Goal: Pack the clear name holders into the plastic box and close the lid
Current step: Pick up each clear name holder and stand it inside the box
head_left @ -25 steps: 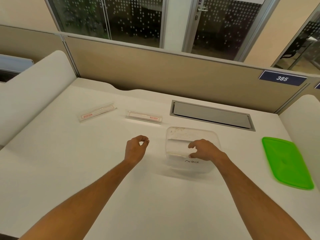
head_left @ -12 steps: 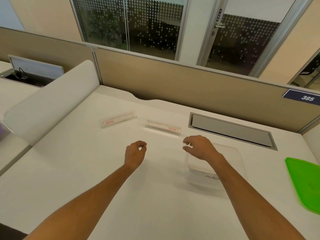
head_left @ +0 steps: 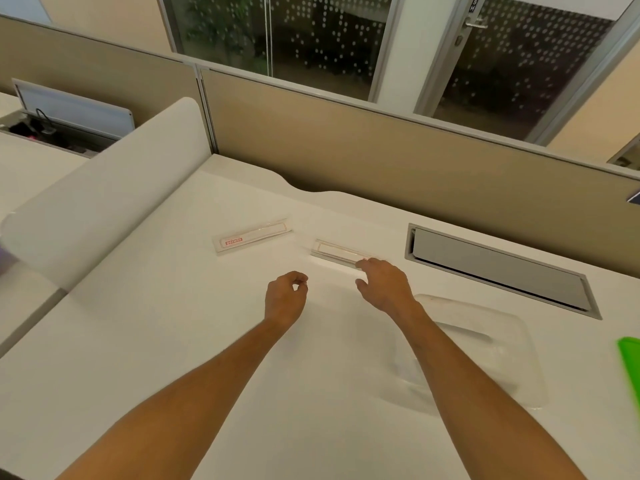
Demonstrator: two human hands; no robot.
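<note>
— While the right hand [head_left: 382, 287] is spread wide at the end of the near name holder [head_left: 337, 252], what step is this?

— Picking it up, I think. It needs a pinch, then a lift into the clear plastic box [head_left: 526, 341] by that arm. The far name holder [head_left: 252, 235] waits on the table [head_left: 156, 323]. The left hand [head_left: 285, 299] is loosely curled and holds nothing.

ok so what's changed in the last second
The right hand left the clear plastic box and reached forward-left to the nearer clear name holder, fingertips now at its right end, no grip yet. The left hand, the other clear holder and the green lid stayed put.
</note>
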